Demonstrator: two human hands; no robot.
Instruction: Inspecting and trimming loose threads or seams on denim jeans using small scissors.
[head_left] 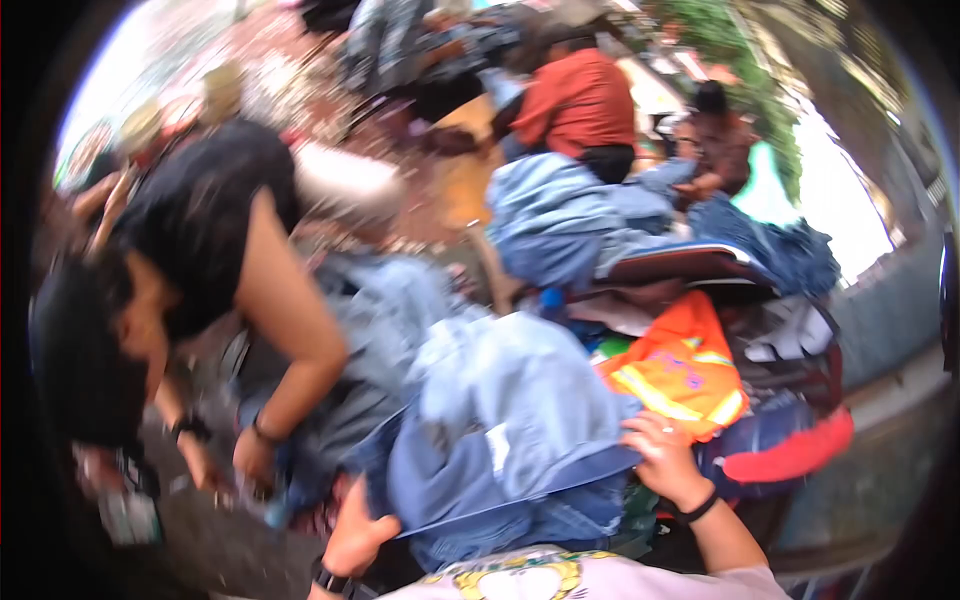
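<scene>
A light-blue denim garment (510,400) lies spread in front of me, with a darker blue band along its near edge and a small white patch in its middle. That near edge runs taut between my two hands. My left hand (358,528) is closed on the garment's left end, its thumb lying along the top. At the right end, the fingers of my right hand (665,460) curl over the cloth. The garment's legs or sleeves cannot be made out. Just beyond my right hand lies an orange vest (685,370) with pale reflective strips.
On my left a person in black (210,220) bends low, hands near more denim (370,310). Farther off sits a person in an orange-red top (580,105). A denim pile (550,205) rests beyond the vest. A red object (790,450) lies at the right.
</scene>
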